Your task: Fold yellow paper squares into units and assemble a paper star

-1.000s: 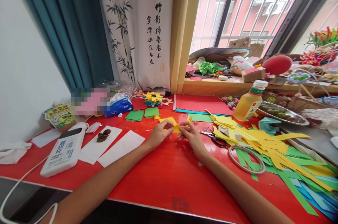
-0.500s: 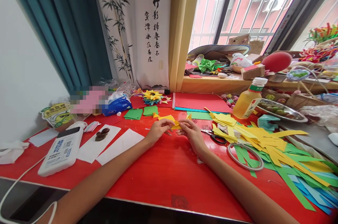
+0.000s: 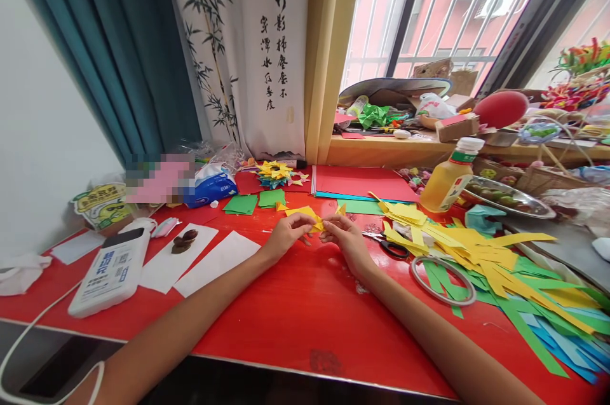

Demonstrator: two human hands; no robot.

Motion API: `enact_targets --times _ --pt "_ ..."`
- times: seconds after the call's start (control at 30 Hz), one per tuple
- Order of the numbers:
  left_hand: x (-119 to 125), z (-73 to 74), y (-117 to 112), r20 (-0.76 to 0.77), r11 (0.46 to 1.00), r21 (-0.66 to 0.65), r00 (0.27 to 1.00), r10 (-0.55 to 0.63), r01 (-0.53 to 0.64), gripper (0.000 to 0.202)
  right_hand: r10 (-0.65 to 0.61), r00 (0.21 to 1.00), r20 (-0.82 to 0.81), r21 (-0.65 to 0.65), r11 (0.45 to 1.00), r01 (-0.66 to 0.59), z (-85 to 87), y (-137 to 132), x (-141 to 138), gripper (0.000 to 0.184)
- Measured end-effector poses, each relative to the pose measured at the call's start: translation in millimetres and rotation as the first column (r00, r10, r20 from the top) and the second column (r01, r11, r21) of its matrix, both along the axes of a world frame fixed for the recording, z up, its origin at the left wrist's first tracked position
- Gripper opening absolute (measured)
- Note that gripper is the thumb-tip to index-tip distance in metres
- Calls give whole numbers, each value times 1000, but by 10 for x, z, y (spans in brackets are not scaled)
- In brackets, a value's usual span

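Observation:
Between my two hands is a small piece of folded yellow paper [image 3: 316, 223], pinched at its sides just above the red table. My left hand [image 3: 290, 234] has its thumb and fingers closed on the left side. On the right side, the fingers of my right hand [image 3: 344, 237] press together on it. The fingers partly cover the paper, so its exact shape is hidden. More yellow paper [image 3: 301, 210] lies just behind my hands, and a pointed yellow piece [image 3: 341, 210] shows behind my right hand. Black-handled scissors [image 3: 393, 249] lie right of my right hand.
Yellow strips [image 3: 469, 255] and green strips [image 3: 528, 329] cover the right side, with a tape roll [image 3: 469, 302] beside them. A juice bottle [image 3: 445, 182] stands behind. Red sheets [image 3: 365, 182] and a folded-paper ring [image 3: 275, 173] lie at the back. A white power bank [image 3: 109, 274] sits left.
Both hands stay in nearly the same place, still pinching the yellow paper. The fingers shift only slightly, and the camera view moves a little.

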State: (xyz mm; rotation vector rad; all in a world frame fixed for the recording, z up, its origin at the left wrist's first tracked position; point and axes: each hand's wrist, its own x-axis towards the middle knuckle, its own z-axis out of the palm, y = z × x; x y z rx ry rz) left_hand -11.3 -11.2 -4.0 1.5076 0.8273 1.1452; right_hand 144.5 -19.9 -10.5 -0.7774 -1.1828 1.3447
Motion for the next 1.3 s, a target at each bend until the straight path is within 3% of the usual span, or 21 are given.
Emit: enact_targets --times 0.67,0.87,1.3 --pt "6 -6 17 -17 999 -29 999 43 -44 22 -24 995 98 33 999 21 -22 -8 -6 21" --pt "13 -18 18 -8 999 -35 1000 11 -12 22 -28 991 132 98 995 15 -17 -25 -10 20" --pt "4 -61 32 -47 999 20 998 38 -37 19 -39 987 154 117 993 21 -28 -12 -32 19"
